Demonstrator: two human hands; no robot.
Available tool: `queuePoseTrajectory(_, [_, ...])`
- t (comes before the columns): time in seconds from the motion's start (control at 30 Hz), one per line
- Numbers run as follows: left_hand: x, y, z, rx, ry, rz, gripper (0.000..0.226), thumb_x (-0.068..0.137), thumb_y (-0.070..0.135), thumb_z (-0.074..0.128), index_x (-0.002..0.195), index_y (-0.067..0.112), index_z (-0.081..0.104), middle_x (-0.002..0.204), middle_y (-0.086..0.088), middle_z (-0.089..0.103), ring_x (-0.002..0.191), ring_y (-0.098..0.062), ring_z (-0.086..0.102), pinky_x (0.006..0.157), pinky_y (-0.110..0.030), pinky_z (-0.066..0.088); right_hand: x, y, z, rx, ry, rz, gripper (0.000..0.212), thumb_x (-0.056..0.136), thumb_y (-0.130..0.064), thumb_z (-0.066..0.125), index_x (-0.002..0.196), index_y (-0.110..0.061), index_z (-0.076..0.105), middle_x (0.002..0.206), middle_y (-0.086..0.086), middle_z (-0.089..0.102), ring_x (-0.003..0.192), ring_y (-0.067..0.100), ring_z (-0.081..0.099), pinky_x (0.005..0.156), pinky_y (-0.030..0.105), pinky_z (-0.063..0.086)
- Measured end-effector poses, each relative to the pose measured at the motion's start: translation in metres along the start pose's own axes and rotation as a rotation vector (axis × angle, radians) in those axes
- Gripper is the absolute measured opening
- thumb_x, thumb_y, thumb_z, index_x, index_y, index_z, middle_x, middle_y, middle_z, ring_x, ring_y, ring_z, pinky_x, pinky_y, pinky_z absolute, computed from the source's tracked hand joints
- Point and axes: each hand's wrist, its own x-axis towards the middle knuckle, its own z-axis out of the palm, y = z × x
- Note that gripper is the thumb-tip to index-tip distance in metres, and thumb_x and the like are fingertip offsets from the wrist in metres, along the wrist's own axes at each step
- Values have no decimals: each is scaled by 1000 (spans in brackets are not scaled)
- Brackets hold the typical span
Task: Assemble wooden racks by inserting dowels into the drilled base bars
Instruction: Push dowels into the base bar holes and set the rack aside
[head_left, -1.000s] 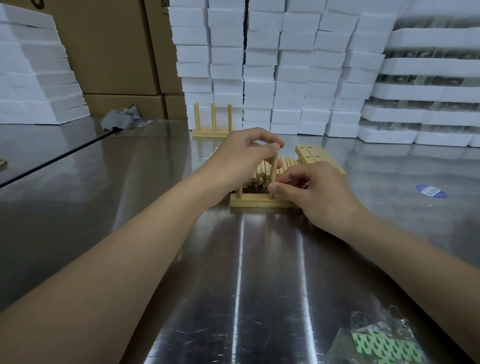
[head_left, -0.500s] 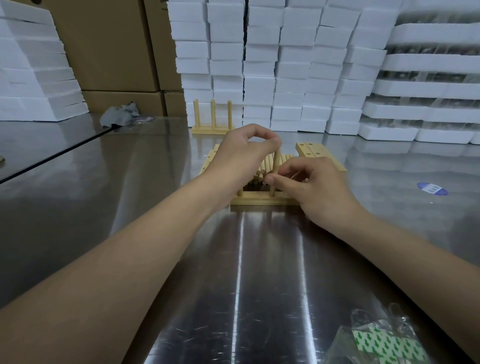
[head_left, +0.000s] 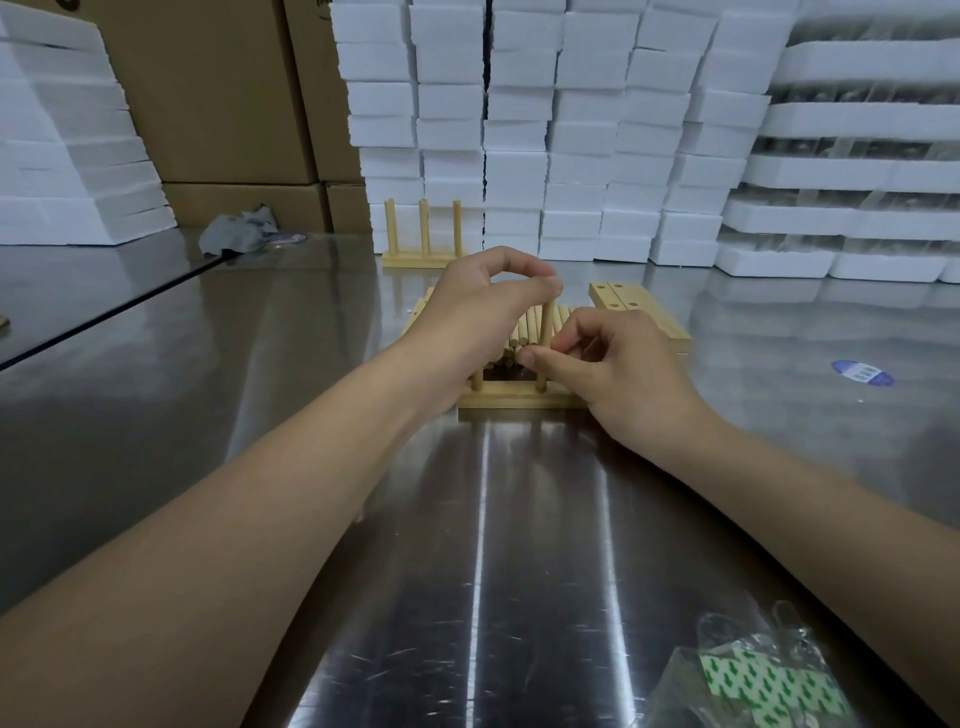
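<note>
A wooden base bar (head_left: 519, 401) lies crosswise on the steel table, with two dowels standing upright in it. My left hand (head_left: 478, 312) pinches the top of the middle dowel (head_left: 545, 332); the left dowel (head_left: 476, 380) shows only its foot below my palm. My right hand (head_left: 613, 369) rests on the bar's right end, thumb and forefinger closed against the middle dowel's lower half. Behind my hands lies a pile of loose dowels (head_left: 522, 332). Spare drilled base bars (head_left: 623, 304) lie to the right of the pile.
A finished rack with three dowels (head_left: 423, 239) stands at the back, before stacked white foam blocks (head_left: 545, 130). A grey rag (head_left: 236, 234) lies far left near cardboard boxes. A plastic bag of green-and-white pads (head_left: 763, 680) sits near right; a blue sticker (head_left: 862, 373) lies at right.
Both hands stay on the middle dowel; my right thumb and forefinger have slid slightly up its shaft. The bar has not moved.
</note>
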Motion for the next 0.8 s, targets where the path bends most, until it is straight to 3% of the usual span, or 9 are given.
queuePoseTrajectory(0.1, [0,0,0,1,-8,-6,3,98,29,75,100,28,75,52,18,46,42,-5,38,54,-28,36,-1,1,0,22,-1,-23,28,87,-38,85,74,-19,69,60,-10,57,57,6,44,56,17,36])
queuePoseTrajectory(0.2, [-1,1,0,-4,0,-11,3,97,31,76,100,29,76,67,12,47,51,-7,42,55,-27,37,-1,0,-2,57,-42,-83,15,93,-35,79,83,-24,76,72,-8,64,61,8,46,60,21,39])
queuePoseTrajectory(0.27, [-1,1,1,-7,-6,-12,3,97,30,76,100,29,76,73,12,46,52,-5,43,54,-26,37,0,2,-1,43,-35,-88,20,94,-34,78,79,-23,75,69,-8,64,61,8,47,61,25,39])
queuePoseTrajectory(0.43, [-1,2,1,-19,-20,-17,4,97,30,77,100,28,75,75,13,44,62,-7,41,55,-27,36,5,5,5,33,35,-22,33,87,-38,85,67,-24,63,51,-17,51,51,5,41,54,19,33])
queuePoseTrajectory(0.53, [-2,2,1,-18,-19,-18,3,97,29,77,100,27,75,75,11,43,60,-8,40,52,-25,36,3,6,5,47,33,-47,31,88,-37,84,69,-25,63,53,-18,51,51,5,40,52,14,32])
queuePoseTrajectory(0.63, [-2,3,1,-20,-17,-17,2,98,29,76,99,28,75,75,11,41,59,-8,40,51,-24,35,2,5,4,38,-17,-76,24,91,-36,81,75,-25,67,64,-13,56,56,8,42,54,19,35])
queuePoseTrajectory(0.8, [-2,3,1,-15,-24,-8,3,97,29,77,97,29,74,75,11,40,58,-5,39,48,-23,34,4,5,5,20,5,-45,31,90,-35,82,68,-25,62,52,-17,51,51,4,42,52,15,34])
